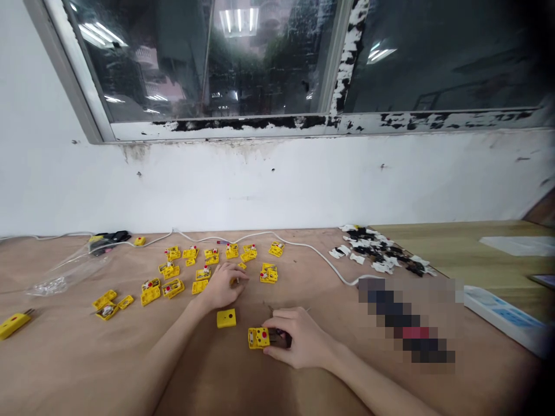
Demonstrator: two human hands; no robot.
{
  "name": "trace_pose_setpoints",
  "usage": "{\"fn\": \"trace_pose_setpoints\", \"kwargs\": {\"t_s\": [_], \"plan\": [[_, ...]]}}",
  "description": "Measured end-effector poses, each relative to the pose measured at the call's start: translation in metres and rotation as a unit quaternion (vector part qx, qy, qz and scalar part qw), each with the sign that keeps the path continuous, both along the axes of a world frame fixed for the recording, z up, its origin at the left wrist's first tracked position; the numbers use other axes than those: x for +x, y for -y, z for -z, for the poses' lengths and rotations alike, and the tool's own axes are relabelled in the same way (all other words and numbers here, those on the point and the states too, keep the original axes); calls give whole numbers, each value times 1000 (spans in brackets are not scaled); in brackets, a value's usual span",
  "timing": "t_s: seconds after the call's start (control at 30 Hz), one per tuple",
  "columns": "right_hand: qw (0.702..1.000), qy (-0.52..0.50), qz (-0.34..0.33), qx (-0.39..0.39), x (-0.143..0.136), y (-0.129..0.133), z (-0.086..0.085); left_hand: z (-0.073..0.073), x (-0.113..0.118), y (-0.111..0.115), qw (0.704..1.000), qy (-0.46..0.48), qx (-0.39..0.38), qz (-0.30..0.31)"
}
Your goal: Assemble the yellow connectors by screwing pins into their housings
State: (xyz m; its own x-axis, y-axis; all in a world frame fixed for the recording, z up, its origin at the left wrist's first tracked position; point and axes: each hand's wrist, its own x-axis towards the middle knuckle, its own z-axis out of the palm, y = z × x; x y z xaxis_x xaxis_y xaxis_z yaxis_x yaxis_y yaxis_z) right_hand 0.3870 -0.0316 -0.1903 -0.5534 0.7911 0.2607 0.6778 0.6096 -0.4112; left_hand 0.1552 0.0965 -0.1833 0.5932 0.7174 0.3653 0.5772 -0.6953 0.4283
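My right hand is closed around the dark prongs of an open yellow plastic case, which shows a red button and small metal parts inside. Left of it, a yellow cover with a small dark hole lies on the table. My left hand reaches over the table with its fingers curled and their tips close together. Something yellowish shows between those fingers, too small to name. Just beyond them lies a small yellow piece, and beside the hand sits an open yellow case half.
Several open yellow cases stand spread behind and left of my hands. A closed yellow device lies far left, near a clear plastic bag. Black and white pieces are heaped at the back right. A white cable crosses the table; a power strip is right.
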Motion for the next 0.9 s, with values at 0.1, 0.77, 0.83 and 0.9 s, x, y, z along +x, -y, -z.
{"fn": "trace_pose_setpoints", "kwargs": {"t_s": [0.1,0.77,0.83,0.9], "plan": [[999,-28,8,31,3,0,-1,-4,6,9,999,-25,-7,48],[985,40,167,28,2,-40,3,11,23,33,999,6,8,-49],[987,38,155,24,-6,-37,2,14,21,37,997,1,14,-72],[990,34,137,17,-11,-30,0,18,16,42,997,-6,7,-75]]}}
